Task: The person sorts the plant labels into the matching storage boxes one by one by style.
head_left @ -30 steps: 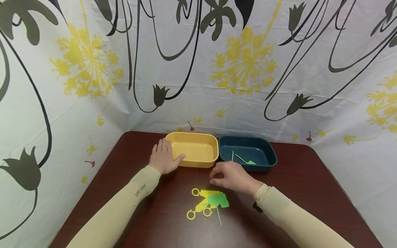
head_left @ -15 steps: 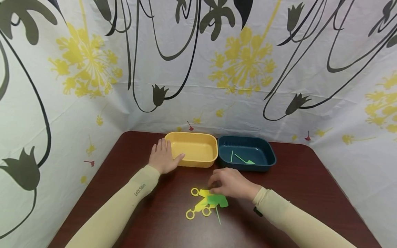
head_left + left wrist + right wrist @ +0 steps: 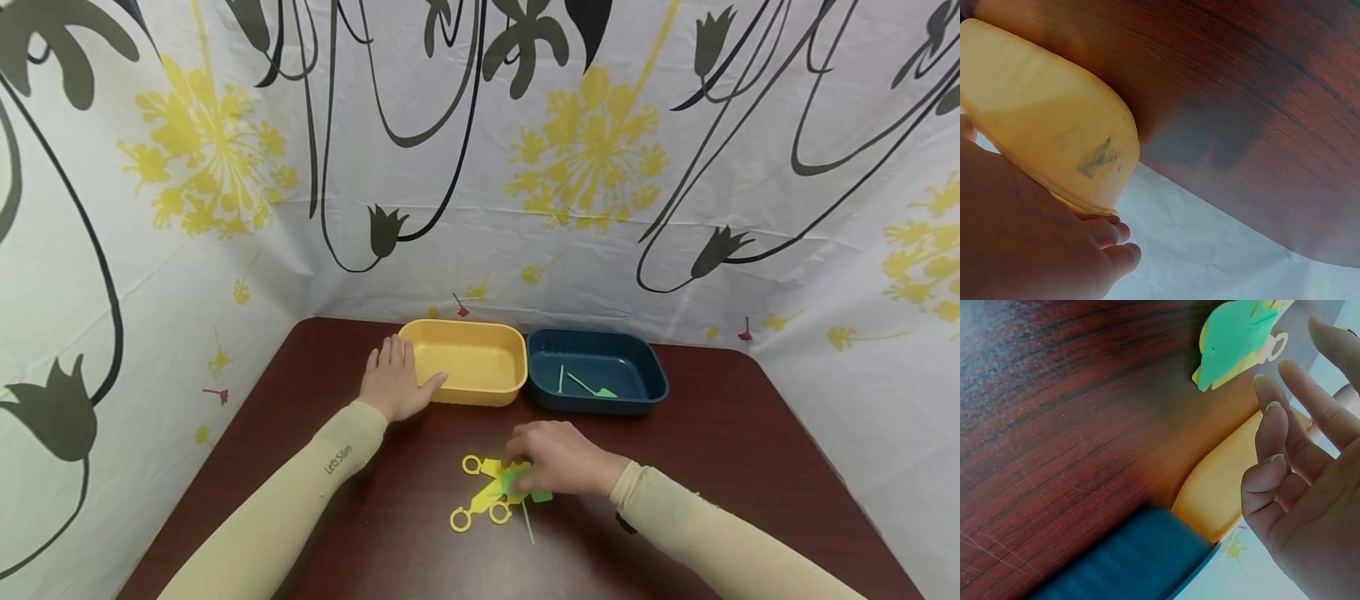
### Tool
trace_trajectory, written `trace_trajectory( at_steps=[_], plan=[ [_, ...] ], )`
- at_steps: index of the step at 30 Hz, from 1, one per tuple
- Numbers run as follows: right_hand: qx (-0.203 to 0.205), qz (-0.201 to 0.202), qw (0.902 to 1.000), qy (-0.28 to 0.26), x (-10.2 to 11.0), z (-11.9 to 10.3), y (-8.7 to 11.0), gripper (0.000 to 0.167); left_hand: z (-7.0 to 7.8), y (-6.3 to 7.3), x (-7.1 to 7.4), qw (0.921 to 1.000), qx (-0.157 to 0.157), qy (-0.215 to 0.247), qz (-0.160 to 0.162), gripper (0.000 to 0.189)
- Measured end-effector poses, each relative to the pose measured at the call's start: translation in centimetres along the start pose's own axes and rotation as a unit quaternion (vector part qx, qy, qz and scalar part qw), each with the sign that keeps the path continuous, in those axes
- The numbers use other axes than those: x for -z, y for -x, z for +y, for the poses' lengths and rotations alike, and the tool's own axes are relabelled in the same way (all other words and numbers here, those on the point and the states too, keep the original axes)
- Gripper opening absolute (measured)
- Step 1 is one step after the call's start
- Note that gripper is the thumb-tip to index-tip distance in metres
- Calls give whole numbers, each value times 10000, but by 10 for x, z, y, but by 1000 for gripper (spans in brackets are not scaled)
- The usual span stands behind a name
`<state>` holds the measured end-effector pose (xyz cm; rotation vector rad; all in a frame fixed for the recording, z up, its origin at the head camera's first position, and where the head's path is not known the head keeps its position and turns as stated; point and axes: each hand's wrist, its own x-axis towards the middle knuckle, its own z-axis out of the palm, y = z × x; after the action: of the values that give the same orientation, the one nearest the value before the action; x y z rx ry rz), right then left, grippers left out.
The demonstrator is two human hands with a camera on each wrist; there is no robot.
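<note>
My left hand [image 3: 395, 382] lies with straight fingers along the left rim of a yellow plastic bin [image 3: 465, 396]. In the left wrist view its fingers reach over the rim of this bin [image 3: 1054, 106]. My right hand [image 3: 564, 458] hovers over a small pile of flat yellow pieces with ring ends [image 3: 487, 497] and a green flat piece [image 3: 542, 496], partly hiding them. A thin green stick [image 3: 528, 525] pokes out toward me. In the right wrist view, thumb and forefinger stand apart, with the green piece [image 3: 1238, 347] beyond the fingertips and nothing between them.
Right of the yellow bin stands a dark blue bin [image 3: 657, 398], holding a short green stick [image 3: 560, 380] and a green piece with a thin stem [image 3: 600, 391]. The brown table [image 3: 420, 550] ends at a patterned cloth [image 3: 480, 183] behind and at both sides.
My right hand has moved from in front of the blue bin down toward me, over the pile. The left hand has stayed on the yellow bin.
</note>
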<state>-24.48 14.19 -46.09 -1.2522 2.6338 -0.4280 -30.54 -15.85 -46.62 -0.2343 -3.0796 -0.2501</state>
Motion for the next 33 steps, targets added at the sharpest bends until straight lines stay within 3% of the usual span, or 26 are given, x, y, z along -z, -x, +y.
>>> trace_trajectory(
  at_steps=[14,33],
  plan=[
    [176,-45,9992,357,-11,-1,3,35,-1,1,0,10000,-1,29,10,101],
    [51,-5,9995,306,-17,1,1,42,-2,-1,-3,10000,-47,-33,44,100]
  ],
)
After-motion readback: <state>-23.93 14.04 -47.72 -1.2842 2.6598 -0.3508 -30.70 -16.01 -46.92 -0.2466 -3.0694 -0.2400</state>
